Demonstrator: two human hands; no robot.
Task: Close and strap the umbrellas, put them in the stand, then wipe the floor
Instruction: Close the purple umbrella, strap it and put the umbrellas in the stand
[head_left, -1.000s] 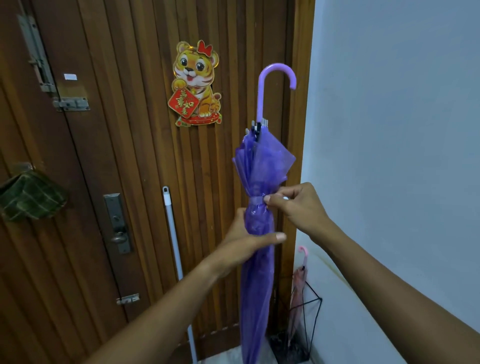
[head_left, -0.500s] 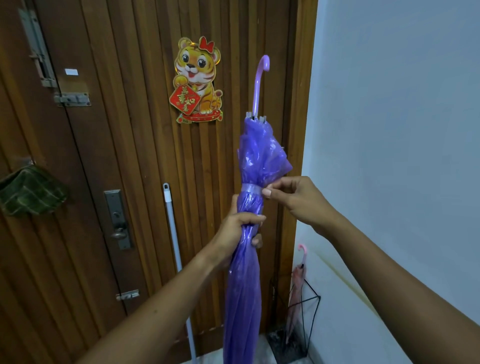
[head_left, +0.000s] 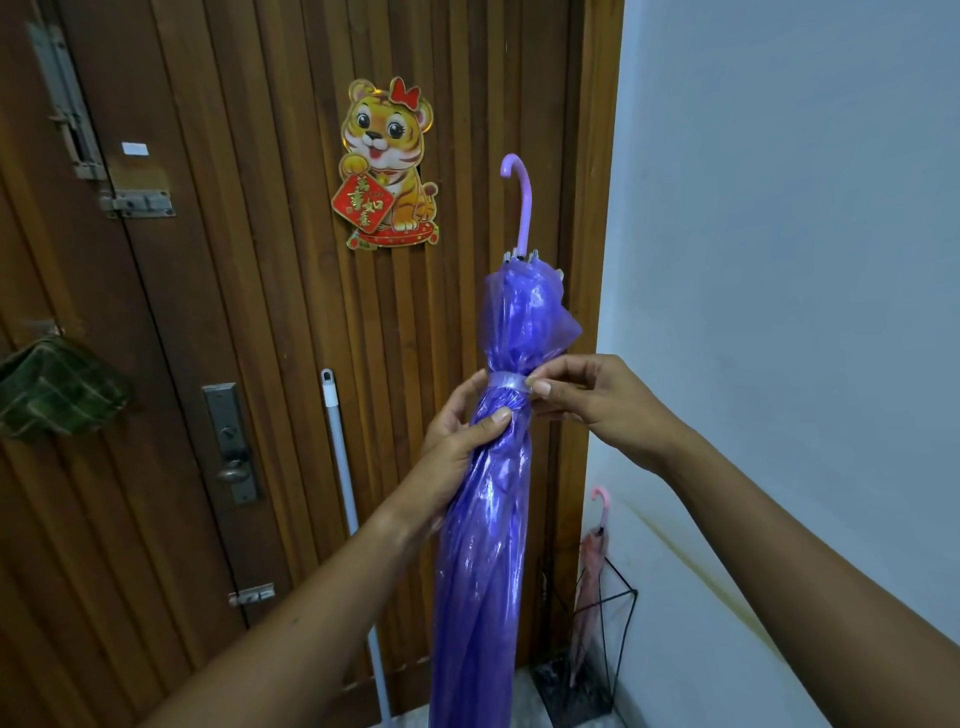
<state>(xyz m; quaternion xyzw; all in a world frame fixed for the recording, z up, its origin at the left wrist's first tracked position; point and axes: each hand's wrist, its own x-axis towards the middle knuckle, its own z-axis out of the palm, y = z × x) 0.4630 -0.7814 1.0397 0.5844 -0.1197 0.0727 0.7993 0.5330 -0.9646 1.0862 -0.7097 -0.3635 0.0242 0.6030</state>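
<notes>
A: So, where is the purple umbrella (head_left: 488, 519) right now?

B: Upright before the wooden door (head_left: 249, 364), hooked handle at the top, canopy folded in.

A: And the hands?

B: The left hand (head_left: 460, 431) is wrapped around the bundled canopy just under the strap (head_left: 506, 382). The right hand (head_left: 587, 397) pinches the strap's end at the umbrella's right side (thumb and forefinger together).

A: Anything else?

B: A pink umbrella (head_left: 592, 561) stands in the black wire stand (head_left: 618, 639), far right by the wall. A white pole (head_left: 348, 499) leans on the door.
</notes>
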